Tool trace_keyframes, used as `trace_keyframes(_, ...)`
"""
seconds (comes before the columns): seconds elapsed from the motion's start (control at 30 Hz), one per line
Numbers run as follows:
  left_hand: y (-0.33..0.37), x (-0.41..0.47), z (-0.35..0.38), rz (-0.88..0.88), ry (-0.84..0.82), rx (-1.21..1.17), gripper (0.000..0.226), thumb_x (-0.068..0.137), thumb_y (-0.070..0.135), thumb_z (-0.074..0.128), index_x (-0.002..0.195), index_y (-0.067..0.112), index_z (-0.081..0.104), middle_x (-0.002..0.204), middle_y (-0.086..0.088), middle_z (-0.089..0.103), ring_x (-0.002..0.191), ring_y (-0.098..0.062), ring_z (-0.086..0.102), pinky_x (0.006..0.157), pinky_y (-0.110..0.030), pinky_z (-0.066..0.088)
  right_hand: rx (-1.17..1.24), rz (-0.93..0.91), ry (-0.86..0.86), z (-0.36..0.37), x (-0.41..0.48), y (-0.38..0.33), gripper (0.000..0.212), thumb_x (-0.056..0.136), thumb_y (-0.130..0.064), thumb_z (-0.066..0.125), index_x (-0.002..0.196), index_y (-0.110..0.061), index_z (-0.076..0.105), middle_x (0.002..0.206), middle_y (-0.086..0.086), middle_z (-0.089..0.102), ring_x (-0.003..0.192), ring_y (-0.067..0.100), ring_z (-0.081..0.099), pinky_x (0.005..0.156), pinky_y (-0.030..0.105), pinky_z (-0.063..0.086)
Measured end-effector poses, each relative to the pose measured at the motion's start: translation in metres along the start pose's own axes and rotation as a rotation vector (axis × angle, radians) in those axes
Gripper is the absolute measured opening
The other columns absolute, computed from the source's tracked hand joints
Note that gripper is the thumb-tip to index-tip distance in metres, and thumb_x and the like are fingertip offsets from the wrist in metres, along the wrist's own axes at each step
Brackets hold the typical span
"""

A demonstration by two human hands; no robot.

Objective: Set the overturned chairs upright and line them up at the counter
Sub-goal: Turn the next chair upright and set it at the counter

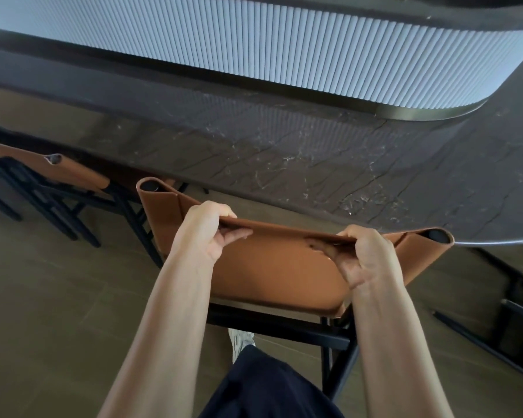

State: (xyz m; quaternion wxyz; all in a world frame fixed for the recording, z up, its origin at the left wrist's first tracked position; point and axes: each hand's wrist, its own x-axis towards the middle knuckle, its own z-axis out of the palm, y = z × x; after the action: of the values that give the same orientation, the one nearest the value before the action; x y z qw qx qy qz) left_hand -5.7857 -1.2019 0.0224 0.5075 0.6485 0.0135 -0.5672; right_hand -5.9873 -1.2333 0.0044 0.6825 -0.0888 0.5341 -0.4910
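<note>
Tan leather chair with black metal frame (272, 267): upright on brown floor (58, 297), backrest close to near edge of dark veined stone counter (284, 152), toward its rounded right corner. Left hand (207, 233) grips backrest's top edge left of middle, fingers curled over. Right hand (366, 257) grips same edge nearer right post. Second tan chair (58, 170) stands further left along same counter edge. Black frame bars (511, 321) at far right, possibly another chair; too cropped to tell. White ribbed panel (284, 49) rises behind counter.
</note>
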Motion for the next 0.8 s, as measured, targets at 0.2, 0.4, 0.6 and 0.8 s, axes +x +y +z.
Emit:
trace_keyframes(0.2, 0.042, 0.038, 0.001, -0.014, 0.017, -0.023, 0.016, 0.091, -0.010, 0.049, 0.080, 0.000, 0.051, 0.087, -0.024, 0.053, 0.083, -0.045, 0.059, 0.085, -0.050, 0.054, -0.014, -0.013, -0.012, 0.052, 0.033, 0.002, 0.020, 0.080, 0.021, 0.037, 0.079, 0.005, 0.048, 0.100, 0.024, 0.041, 0.097, 0.054, 0.051, 0.046, 0.050, 0.057)
trace_keyframes(0.4, 0.077, 0.076, -0.008, -0.011, 0.004, -0.077, 0.014, 0.090, -0.014, 0.044, 0.082, -0.004, 0.049, 0.091, -0.026, 0.050, 0.078, -0.048, 0.055, 0.077, -0.054, 0.049, -0.003, -0.005, -0.015, 0.093, 0.060, 0.016, 0.020, 0.080, 0.021, 0.036, 0.080, 0.004, 0.047, 0.106, 0.024, 0.039, 0.098, 0.053, 0.050, 0.046, 0.049, 0.057)
trace_keyframes(0.6, 0.098, 0.108, -0.010, 0.028, 0.016, -0.086, 0.020, 0.089, -0.015, 0.045, 0.083, 0.003, 0.051, 0.093, -0.018, 0.051, 0.091, -0.043, 0.057, 0.073, -0.052, 0.052, 0.021, -0.018, 0.015, 0.117, 0.078, 0.026, 0.020, 0.080, 0.020, 0.040, 0.080, 0.001, 0.048, 0.093, 0.016, 0.042, 0.080, 0.036, 0.050, 0.052, 0.051, 0.058)
trace_keyframes(0.8, 0.111, 0.136, -0.034, -0.026, 0.041, -0.072, 0.020, 0.088, -0.017, 0.044, 0.099, -0.001, 0.050, 0.087, -0.016, 0.050, 0.073, -0.035, 0.055, 0.073, -0.049, 0.052, 0.006, 0.019, 0.057, 0.139, 0.084, 0.061, 0.018, 0.082, 0.021, 0.043, 0.086, 0.004, 0.051, 0.093, 0.021, 0.048, 0.073, 0.035, 0.055, 0.056, 0.052, 0.060)
